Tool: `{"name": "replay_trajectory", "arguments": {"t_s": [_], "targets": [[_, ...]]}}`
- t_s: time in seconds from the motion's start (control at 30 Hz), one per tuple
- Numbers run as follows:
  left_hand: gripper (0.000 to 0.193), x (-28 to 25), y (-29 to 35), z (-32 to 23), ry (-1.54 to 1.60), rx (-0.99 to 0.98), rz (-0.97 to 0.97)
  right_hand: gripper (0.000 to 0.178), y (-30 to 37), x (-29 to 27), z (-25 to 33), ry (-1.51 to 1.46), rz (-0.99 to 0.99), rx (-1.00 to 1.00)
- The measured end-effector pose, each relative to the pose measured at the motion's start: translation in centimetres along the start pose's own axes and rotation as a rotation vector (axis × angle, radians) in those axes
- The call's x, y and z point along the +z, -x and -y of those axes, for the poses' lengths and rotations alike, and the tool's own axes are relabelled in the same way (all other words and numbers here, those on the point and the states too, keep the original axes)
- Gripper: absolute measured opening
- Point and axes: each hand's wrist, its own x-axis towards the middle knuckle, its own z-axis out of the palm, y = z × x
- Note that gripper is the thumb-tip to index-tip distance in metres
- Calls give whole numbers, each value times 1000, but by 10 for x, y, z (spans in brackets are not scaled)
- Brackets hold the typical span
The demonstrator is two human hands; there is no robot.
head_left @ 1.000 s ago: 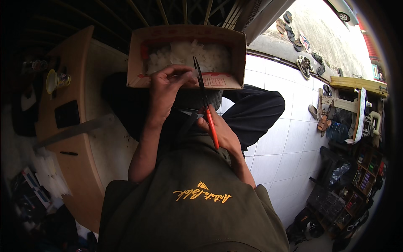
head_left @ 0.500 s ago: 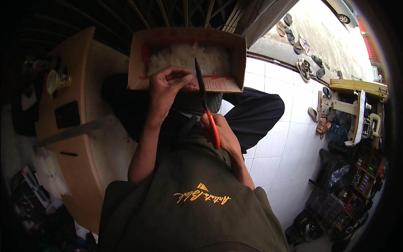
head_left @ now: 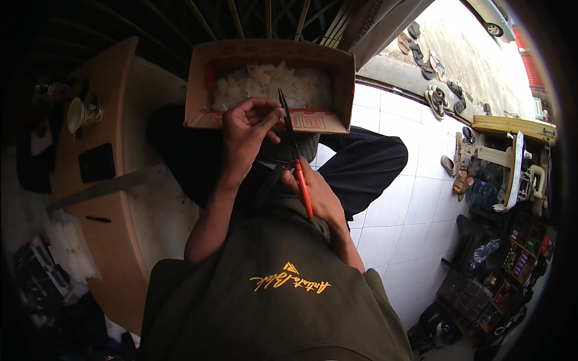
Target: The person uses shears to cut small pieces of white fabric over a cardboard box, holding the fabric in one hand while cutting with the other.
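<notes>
One floor (head_left: 391,192): white tiles, right side, footwear (head_left: 436,99) past its far edge.
Table (head_left: 114,240): brown, left side, curved edge.
Box (head_left: 195,90): brown card, open top, red print on near wall, in front of torso.
Pile (head_left: 265,81): pale bits heaped inside box.
Left hand (head_left: 250,123): at box's near side, thumb and fingertips pinched on a tiny piece (head_left: 281,111).
Right hand (head_left: 319,186): grasping scissors (head_left: 300,174) by red handles, below box.
Scissors: dark blades pointing away from torso, nearly together, crossing box's near wall in view.
Cup (head_left: 76,115): yellowish, on table.
Pen (head_left: 98,219): dark, on table.
Piece: pale, just beside blades; contact, cannot tell.
</notes>
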Motion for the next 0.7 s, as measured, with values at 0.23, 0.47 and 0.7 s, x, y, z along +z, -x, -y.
{"name": "replay_trajectory", "arguments": {"t_s": [0.23,0.47,0.7], "targets": [[16,-3,-1,6,11,12,-10,74,0,-2,5,39,-1,37],[14,-5,3,7,1,36,-9,70,-1,2,5,-42,-67,10],[18,-20,-17,1,-287,99,10,70,0,-4,3,-411,54,204]]}}
